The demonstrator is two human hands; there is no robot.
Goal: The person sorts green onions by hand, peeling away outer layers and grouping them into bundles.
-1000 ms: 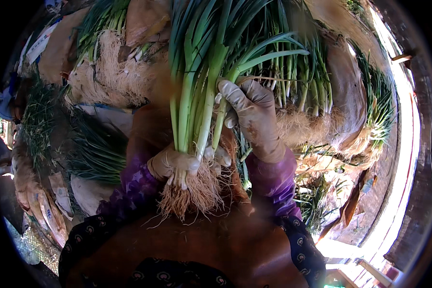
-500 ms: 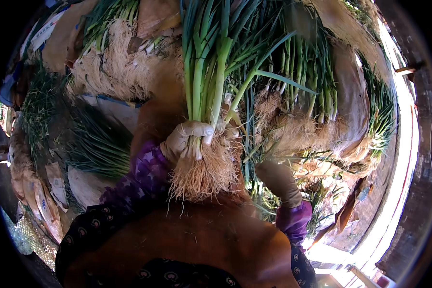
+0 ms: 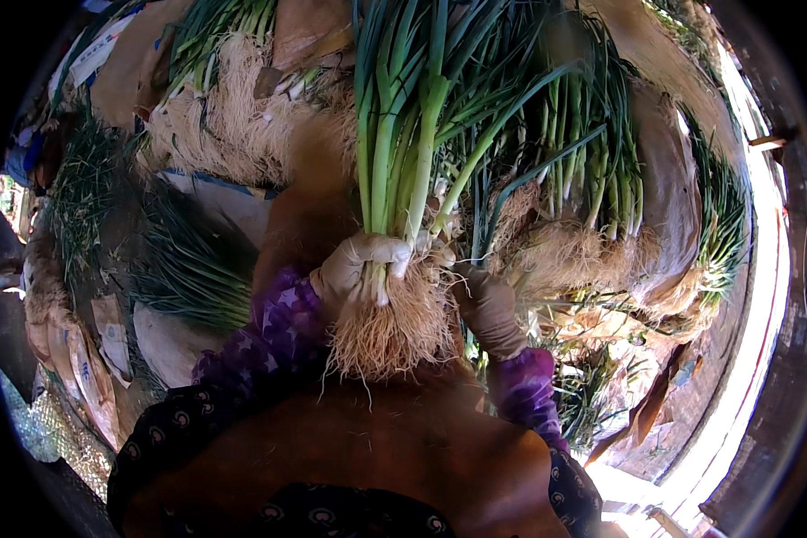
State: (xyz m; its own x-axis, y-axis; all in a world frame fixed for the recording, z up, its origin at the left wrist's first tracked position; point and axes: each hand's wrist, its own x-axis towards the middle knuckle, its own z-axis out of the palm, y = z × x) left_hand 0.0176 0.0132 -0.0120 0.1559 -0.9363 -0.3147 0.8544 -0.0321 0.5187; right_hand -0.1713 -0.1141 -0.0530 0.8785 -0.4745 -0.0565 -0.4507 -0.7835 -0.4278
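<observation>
A person wearing pale gloves and purple sleeves (image 3: 287,309) is holding up a bunch of green onions (image 3: 421,152), which is serving here as the landmark. The bunch is standing nearly upright in front of the person, its dark green leaves reaching above the hands and its tangled, straw-coloured roots (image 3: 390,332) hanging below. The left hand (image 3: 354,269) is gripping the bunch from its left side, closing around the white stem bases just above the roots. The right hand (image 3: 486,309) is hovering just beside the bunch, to the right of its roots; its fingertips are partly hiding in shadow, so I cannot tell whether they are closing on anything or touching the roots. To the right of the bunch, more green onions (image 3: 614,179) are lying with their roots toward the person, and a pale wrapping (image 3: 668,193) is resting beyond them. Up and to the left of the bunch, another rooty pile (image 3: 233,112) is lying; left of the bunch, dark leaves (image 3: 188,264) are spreading out. Leafy scraps (image 3: 587,386) are lying to the lower right of the bunch, and a brown covering (image 3: 332,439) is stretching below it.
</observation>
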